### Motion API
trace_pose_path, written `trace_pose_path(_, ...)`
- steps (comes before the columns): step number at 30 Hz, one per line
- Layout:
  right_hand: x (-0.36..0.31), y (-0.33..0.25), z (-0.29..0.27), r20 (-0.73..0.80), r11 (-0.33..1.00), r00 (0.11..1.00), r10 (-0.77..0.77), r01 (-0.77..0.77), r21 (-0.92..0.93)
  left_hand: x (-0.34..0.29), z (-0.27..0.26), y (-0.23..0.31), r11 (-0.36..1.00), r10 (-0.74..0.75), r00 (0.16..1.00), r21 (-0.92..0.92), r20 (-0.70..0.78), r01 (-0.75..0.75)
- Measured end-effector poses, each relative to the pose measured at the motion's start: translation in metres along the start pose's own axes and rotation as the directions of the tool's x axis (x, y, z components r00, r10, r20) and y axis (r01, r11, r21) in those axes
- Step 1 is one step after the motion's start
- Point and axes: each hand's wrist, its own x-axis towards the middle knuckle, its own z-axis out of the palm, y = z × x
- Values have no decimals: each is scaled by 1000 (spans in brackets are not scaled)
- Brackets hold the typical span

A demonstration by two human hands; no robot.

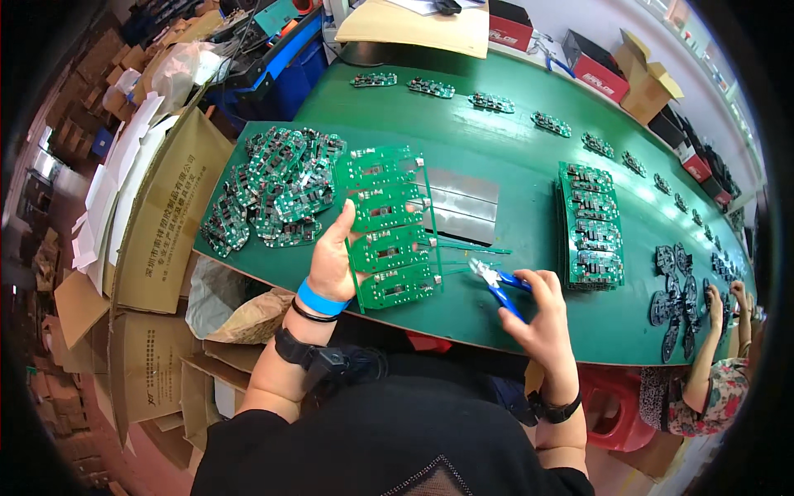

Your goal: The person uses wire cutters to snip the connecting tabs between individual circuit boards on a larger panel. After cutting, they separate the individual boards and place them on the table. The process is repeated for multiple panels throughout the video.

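My left hand [332, 260] grips the left edge of a green circuit board panel [389, 221], its thumb on the face and its other fingers behind. The panel is made of several boards joined in a column and is tilted up off the table. In my right hand [547, 322] is a pair of blue-handled side cutters [503, 298], jaws pointing at the panel's lower right side but apart from it. Thin green strips [471, 247] lie between panel and cutters. A heap of loose circuit boards [281, 186] sits left of the panel.
A tall stack of uncut panels [591, 227] stands right of a grey metal plate [467, 202] on the green table [521, 157]. Single boards [492, 102] form a row along the back. Black parts [674, 302] lie near another person [711, 372]. Cardboard boxes [169, 215] crowd the left.
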Motion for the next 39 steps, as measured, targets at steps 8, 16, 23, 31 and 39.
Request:
trace_pose_path(8,41,-4,4,221,574,975,-19,-170,801,1,-4,-10,996,-88,993,-18,75,89)
trace_pose_path(16,68,-41,12,-130,872,904,-407,342,-350,-3,6,-12,983,-116,993,139,-23,118)
trace_pose_path(23,70,-53,15,-108,784,856,-506,404,-472,-5,14,-16,953,-37,999,299,-20,41)
trace_pose_path(31,67,-58,12,-89,751,857,-508,389,-533,-6,20,-15,950,-5,1000,313,-1,5)
trace_pose_path(39,66,-59,10,-69,734,858,-508,390,-557,-7,26,-16,902,36,998,432,-57,-7)
